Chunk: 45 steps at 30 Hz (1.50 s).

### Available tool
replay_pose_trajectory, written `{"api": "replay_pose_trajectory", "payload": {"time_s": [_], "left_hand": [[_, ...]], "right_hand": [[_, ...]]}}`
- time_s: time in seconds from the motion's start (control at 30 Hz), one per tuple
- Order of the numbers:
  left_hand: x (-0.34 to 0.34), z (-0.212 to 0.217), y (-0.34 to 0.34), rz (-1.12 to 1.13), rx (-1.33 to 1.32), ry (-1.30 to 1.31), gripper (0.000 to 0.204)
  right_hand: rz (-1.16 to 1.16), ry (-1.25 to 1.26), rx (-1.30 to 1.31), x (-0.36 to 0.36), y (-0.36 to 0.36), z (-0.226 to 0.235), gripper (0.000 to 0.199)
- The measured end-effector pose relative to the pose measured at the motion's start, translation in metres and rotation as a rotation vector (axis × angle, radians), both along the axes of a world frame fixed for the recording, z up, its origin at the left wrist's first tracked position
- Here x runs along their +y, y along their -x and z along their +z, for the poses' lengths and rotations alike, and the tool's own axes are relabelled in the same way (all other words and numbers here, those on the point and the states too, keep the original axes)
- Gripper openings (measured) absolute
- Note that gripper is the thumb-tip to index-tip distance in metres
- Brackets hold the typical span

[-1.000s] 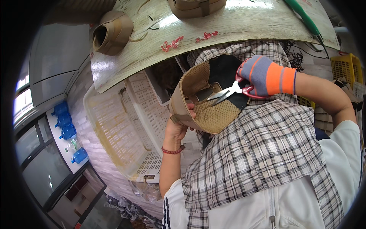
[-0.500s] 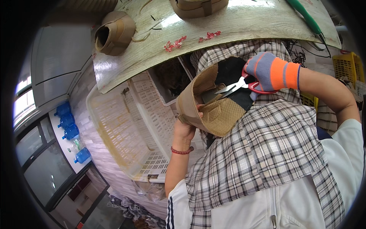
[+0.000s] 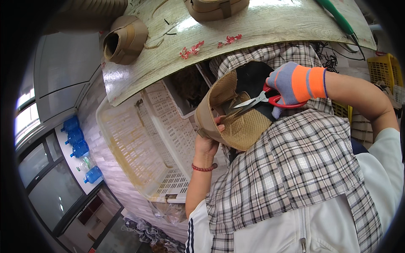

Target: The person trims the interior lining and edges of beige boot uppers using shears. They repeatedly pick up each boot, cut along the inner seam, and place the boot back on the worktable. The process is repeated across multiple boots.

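Trimming step, I reckon: left hand (image 3: 207, 145) pinches the woven hat's (image 3: 236, 122) rim over the lap, well off the tabletop's (image 3: 253, 25) near edge. Gloved right hand (image 3: 293, 84) is curled through red-handled scissors (image 3: 261, 100), blades parted inside the crown, so next probably needs a careful snip.

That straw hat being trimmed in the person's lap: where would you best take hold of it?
Grip the straw hat at its tan brim edge, coming from the person's left, where the left hand pinches it now. The hat lies open side up, and the scissors in the gloved right hand work from the right.

tan hat (image 3: 125, 39) on table (image 3: 270, 25), white crate (image 3: 139, 147)
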State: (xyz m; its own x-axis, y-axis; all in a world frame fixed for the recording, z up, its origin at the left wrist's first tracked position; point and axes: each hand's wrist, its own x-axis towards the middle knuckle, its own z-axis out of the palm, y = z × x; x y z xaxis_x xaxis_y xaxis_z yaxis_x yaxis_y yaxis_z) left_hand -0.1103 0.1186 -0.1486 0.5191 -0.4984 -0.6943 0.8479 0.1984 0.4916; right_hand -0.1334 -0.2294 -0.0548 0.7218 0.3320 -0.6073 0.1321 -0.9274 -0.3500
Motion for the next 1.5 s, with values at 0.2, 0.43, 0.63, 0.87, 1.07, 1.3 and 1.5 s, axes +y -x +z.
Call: {"api": "replay_pose_trajectory", "payload": {"time_s": [0.2, 0.43, 0.63, 0.87, 1.07, 1.3, 1.5], "left_hand": [[-0.004, 0.002, 0.000, -0.005, 0.009, 0.008, 0.040], [0.000, -0.009, 0.004, 0.053, 0.043, 0.015, 0.039], [-0.003, -0.005, 0.003, 0.033, 0.050, 0.050, 0.040], [-0.001, -0.009, -0.001, -0.034, -0.197, -0.059, 0.029], [-0.027, -0.014, -0.034, 0.140, -0.379, 0.143, 0.021], [-0.019, -0.055, -0.056, 0.176, -0.256, 0.185, 0.028], [-0.017, -0.050, -0.060, 0.217, -0.202, 0.128, 0.026]], "right_hand": [[0.027, -0.044, 0.010, 0.023, -0.010, 0.008, 0.087], [0.058, -0.057, 0.068, 0.032, -0.017, 0.009, 0.083], [0.112, -0.020, 0.052, 0.040, -0.019, 0.014, 0.080], [0.052, 0.010, 0.136, 0.026, -0.024, 0.018, 0.061], [-0.126, -0.415, 0.755, -0.018, -0.047, -0.022, 0.089], [-0.005, -0.542, 0.866, -0.001, -0.071, -0.027, 0.098], [-0.071, -0.478, 0.840, 0.013, -0.079, -0.014, 0.100]]}}
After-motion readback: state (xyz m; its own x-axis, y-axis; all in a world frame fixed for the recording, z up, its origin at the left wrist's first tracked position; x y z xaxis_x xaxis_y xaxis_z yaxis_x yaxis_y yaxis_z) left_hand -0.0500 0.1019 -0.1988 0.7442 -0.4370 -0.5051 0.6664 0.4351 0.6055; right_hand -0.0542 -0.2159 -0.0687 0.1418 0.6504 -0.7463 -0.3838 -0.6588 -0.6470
